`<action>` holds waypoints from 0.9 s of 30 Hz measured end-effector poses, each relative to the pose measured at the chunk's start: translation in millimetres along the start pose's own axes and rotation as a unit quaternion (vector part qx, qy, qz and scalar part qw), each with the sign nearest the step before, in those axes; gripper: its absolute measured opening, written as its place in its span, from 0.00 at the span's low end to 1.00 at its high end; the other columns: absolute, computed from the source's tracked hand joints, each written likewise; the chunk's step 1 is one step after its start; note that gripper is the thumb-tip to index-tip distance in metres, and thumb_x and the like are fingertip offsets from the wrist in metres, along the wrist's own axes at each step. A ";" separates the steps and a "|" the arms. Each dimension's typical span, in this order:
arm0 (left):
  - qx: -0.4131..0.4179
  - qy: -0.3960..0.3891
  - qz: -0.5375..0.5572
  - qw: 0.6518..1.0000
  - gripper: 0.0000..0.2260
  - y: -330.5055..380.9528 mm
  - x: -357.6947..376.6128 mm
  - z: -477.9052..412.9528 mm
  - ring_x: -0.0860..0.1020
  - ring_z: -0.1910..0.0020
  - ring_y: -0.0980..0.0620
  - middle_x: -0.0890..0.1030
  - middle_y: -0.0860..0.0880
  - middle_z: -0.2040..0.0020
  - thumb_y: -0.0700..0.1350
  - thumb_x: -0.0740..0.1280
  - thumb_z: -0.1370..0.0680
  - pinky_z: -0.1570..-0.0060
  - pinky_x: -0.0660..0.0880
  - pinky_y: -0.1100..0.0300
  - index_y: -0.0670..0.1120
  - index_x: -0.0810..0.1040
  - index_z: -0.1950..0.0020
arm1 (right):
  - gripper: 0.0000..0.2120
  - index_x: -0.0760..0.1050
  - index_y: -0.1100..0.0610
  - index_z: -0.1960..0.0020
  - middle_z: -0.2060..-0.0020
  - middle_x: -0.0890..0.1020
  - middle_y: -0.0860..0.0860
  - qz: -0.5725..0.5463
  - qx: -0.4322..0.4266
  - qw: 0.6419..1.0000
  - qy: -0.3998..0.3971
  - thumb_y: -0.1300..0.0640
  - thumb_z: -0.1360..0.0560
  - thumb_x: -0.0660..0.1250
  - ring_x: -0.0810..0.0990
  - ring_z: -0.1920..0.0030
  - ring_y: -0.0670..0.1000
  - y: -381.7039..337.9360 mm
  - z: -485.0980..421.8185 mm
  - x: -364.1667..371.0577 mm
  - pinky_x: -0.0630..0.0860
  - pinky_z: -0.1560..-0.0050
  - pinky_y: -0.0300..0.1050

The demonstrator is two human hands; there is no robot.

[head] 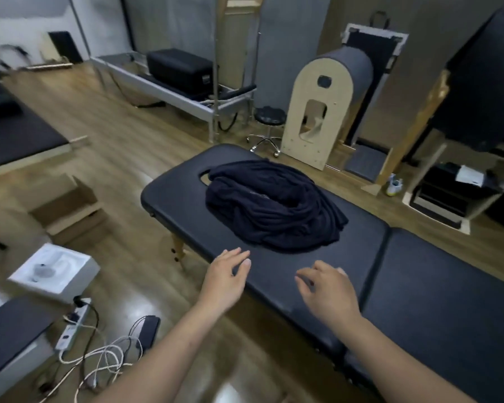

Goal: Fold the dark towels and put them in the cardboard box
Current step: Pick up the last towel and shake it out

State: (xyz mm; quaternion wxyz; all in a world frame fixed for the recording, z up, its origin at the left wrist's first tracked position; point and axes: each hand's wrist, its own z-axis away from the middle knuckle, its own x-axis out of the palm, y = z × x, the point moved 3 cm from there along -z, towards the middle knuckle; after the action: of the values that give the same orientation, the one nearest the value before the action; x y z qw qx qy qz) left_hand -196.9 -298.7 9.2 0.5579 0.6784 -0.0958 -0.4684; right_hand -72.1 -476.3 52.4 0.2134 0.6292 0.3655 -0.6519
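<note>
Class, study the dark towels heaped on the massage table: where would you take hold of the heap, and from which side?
Probably the near edge of the dark towels, reached from the person's side. The heap is crumpled with no corner showing, and that edge lies just beyond the open left hand and right hand over the massage table.

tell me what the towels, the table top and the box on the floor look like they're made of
The towels: soft dark knit or terry cloth, judging by the limp ribbed folds. The table top: black padded vinyl or leather, smooth with a dull sheen and a stitched seam. The box: plain brown cardboard, matte, flaps open.
</note>
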 end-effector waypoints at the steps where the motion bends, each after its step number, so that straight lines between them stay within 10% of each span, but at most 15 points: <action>1: -0.006 0.015 -0.002 1.000 0.15 -3.4 -4.9 -8.9 0.65 0.24 0.51 0.75 0.50 0.29 0.48 0.64 0.18 0.25 0.62 0.55 0.50 0.79 0.32 | 0.12 0.83 0.49 0.45 0.61 0.74 0.46 -0.006 -0.016 1.000 -0.005 0.48 0.19 0.61 0.78 0.60 0.51 -3.9 -18.0 4.2 0.72 0.44 0.50; 7: -0.035 0.094 -0.046 0.994 0.12 0.6 -21.2 -65.1 0.76 0.36 0.51 0.81 0.49 0.38 0.47 0.67 0.19 0.34 0.72 0.54 0.47 0.84 0.39 | 0.12 0.80 0.48 0.47 0.60 0.74 0.44 -0.042 -0.067 0.996 -0.029 0.46 0.19 0.60 0.77 0.62 0.48 -0.7 -115.3 22.3 0.75 0.63 0.44; 18: -0.062 0.034 -0.118 0.991 0.12 18.0 24.1 -149.8 0.77 0.39 0.54 0.82 0.51 0.40 0.45 0.65 0.19 0.39 0.65 0.70 0.46 0.83 0.38 | 0.07 0.80 0.46 0.55 0.64 0.81 0.45 -0.133 0.087 0.983 -0.087 0.48 0.22 0.64 0.80 0.61 0.49 85.5 -216.8 56.8 0.80 0.61 0.48; 27: -0.104 -0.099 -0.108 0.984 0.14 -37.9 75.8 -275.5 0.78 0.38 0.49 0.80 0.46 0.36 0.41 0.65 0.20 0.37 0.67 0.69 0.42 0.80 0.35 | 0.23 0.67 0.48 0.26 0.27 0.67 0.43 -0.112 0.091 0.979 -0.146 0.51 0.20 0.63 0.78 0.40 0.48 103.8 -283.3 117.6 0.76 0.44 0.45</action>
State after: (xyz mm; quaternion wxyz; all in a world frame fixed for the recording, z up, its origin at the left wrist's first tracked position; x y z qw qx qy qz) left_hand 33.9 -150.7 -79.8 0.5594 0.5732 -0.0273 -0.5981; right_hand 178.9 -310.5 -67.3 0.1322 0.4991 0.3372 -0.7872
